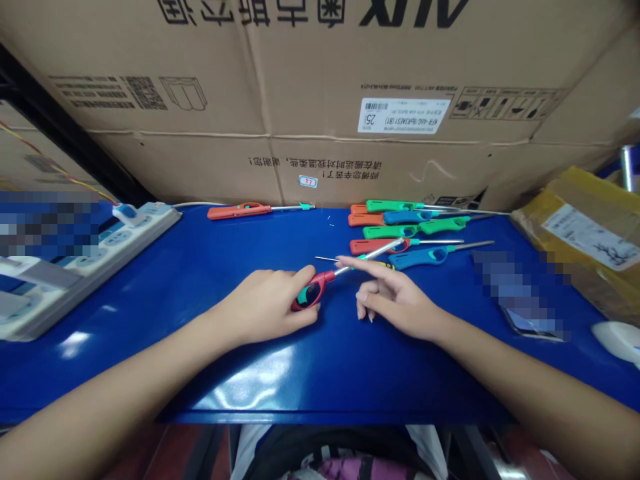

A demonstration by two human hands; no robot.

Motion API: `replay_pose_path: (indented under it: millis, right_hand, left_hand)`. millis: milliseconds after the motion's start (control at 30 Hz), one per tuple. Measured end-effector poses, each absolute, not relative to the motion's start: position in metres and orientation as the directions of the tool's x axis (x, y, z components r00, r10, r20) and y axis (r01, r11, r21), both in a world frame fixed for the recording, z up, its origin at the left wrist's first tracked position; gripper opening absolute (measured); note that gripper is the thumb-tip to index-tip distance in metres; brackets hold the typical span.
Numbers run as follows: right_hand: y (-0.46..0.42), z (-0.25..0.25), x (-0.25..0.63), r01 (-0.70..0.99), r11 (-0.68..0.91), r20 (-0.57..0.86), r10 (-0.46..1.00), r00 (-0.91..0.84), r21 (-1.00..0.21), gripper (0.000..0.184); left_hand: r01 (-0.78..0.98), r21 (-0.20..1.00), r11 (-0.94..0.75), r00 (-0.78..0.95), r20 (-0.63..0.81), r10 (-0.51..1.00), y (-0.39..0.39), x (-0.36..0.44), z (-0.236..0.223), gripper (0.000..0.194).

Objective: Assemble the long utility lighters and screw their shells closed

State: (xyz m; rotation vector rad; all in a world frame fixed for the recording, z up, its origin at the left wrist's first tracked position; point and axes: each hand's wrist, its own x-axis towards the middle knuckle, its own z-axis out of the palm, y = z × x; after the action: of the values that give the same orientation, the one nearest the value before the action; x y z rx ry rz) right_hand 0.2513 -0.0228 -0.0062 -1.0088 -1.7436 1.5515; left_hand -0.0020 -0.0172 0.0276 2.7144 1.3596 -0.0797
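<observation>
Left hand [273, 303] wraps red lighter [327, 275], its metal tube [377, 251] angling beyond right hand [397, 300]: index finger [367, 266] out beside it, contact unclear, others curled, nothing held. Best: firm left grip, trigger [303, 295] unpressed.

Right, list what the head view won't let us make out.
In the head view:
Held red lighter: grip mostly hidden by the left hand.
Screwdriver: middle hidden by the right hand.
Phone: screen blurred by pixelation.
Cardboard box: top cut off by the upper edge.
Blue-edged sticker: writing too small to read.
</observation>
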Motion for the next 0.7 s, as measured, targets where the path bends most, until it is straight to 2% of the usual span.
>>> replay_pose_path:
  millis: [67, 167, 300, 467, 533, 700]
  right_hand:
    - [-0.026, -0.009, 0.251, 0.19, -0.011, -0.12, 0.81, -0.574, -0.982, 0.066]
    - [-0.029, -0.01, 0.249, 0.208, -0.086, -0.194, 0.793, -0.578, -0.974, 0.067]
    - [-0.027, -0.003, 0.248, 0.199, -0.158, -0.244, 0.793, -0.559, -0.967, 0.062]
    - [-0.022, 0.001, 0.248, 0.218, -0.165, -0.254, 0.836, -0.486, -0.962, 0.049]
    - [-0.02, -0.003, 0.249, 0.27, -0.069, -0.187, 0.876, -0.444, -0.96, 0.041]
    - [-0.017, -0.008, 0.257, 0.449, 0.262, 0.146, 0.95, -0.278, -0.854, 0.025]
  left_hand:
    - [0.77, 0.004, -0.639, 0.635, -0.114, 0.764, -0.009, -0.008, 0.026, 0.021]
    - [0.736, -0.027, -0.676, 0.671, -0.097, 0.735, 0.002, -0.016, 0.022, 0.018]
    - [0.714, -0.077, -0.696, 0.692, -0.077, 0.718, 0.01, -0.023, 0.017, 0.025]
    - [0.794, -0.137, -0.592, 0.59, -0.059, 0.805, 0.014, -0.041, 0.017, 0.03]
    - [0.825, -0.13, -0.549, 0.546, -0.061, 0.835, 0.02, -0.053, 0.018, 0.029]
    - [0.859, -0.027, -0.512, 0.508, -0.088, 0.857, 0.049, -0.083, 0.021, 0.031]
